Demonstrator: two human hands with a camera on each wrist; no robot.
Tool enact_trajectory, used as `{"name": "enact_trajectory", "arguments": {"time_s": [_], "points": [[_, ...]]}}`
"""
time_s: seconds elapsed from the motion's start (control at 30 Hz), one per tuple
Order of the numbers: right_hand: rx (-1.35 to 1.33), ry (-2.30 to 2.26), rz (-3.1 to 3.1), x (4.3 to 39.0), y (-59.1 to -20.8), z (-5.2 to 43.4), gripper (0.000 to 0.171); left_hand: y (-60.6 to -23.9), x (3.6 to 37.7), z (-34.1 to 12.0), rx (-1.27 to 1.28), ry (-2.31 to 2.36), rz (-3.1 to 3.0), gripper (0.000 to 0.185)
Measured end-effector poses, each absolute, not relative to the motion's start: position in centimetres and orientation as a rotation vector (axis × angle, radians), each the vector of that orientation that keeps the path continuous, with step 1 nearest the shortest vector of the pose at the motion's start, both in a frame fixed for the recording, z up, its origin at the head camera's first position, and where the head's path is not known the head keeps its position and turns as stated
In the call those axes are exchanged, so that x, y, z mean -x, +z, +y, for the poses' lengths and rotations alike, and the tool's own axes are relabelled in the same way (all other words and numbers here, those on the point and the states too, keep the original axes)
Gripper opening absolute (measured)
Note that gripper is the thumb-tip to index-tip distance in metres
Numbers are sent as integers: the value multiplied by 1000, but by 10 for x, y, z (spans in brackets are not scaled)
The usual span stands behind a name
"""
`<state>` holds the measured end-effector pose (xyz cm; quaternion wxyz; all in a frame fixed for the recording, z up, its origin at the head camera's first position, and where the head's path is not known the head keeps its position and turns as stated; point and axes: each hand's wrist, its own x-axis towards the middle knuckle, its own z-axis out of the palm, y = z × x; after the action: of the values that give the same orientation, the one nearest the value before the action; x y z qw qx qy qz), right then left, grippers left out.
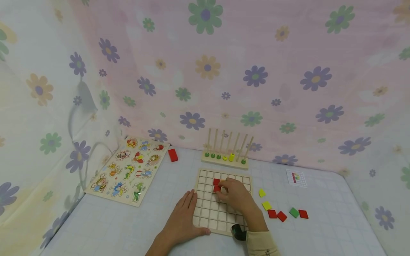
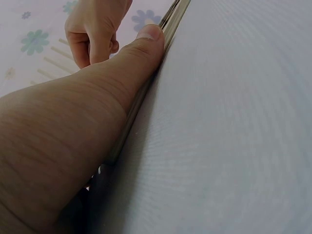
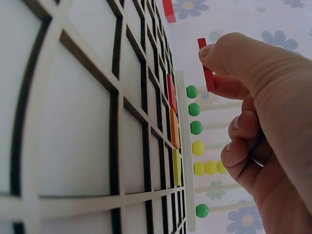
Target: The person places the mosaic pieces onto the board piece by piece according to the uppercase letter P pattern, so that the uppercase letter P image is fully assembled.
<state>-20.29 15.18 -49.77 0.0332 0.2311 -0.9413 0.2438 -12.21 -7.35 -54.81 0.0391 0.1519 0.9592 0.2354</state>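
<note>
My right hand [image 1: 238, 195] pinches a red square tile [image 3: 206, 66] on edge between thumb and fingers, over the wooden grid board [image 1: 206, 205]. In the right wrist view, the tile is lifted off the board. A row of tiles sits in the grid's far part: a red tile [image 3: 171, 91], an orange tile [image 3: 174, 127] and a yellow tile [image 3: 176, 166]. My left hand [image 1: 182, 218] rests against the board's near left corner, its straight fingers along the left side. The left thumb [image 2: 146, 41] lies at the near edge.
Loose yellow, red and green tiles [image 1: 294, 212] lie right of the board, below a small pattern card [image 1: 296, 178]. Behind stands a wooden bead rack [image 1: 224, 162] with upright rods. An insect puzzle board [image 1: 128, 170] and a red block [image 1: 173, 155] are at the left.
</note>
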Motion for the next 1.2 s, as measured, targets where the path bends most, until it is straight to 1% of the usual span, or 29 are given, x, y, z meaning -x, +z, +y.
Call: {"name": "enact_trajectory", "arguments": {"time_s": [0.3,0.67,0.93,1.2], "points": [[-719,688,-2914,206,-501,150,11,-548,123,-74,-492,721,2963,132],[-739,647,-2938,208,-508,149,15,-549,123,-74,-465,703,2934,133],[-775,623,-2941,211,-512,146,9,-548,122,-74,-465,695,2942,133],[-779,594,-2929,211,-512,146,10,-547,122,-73,-451,699,2930,132]]}}
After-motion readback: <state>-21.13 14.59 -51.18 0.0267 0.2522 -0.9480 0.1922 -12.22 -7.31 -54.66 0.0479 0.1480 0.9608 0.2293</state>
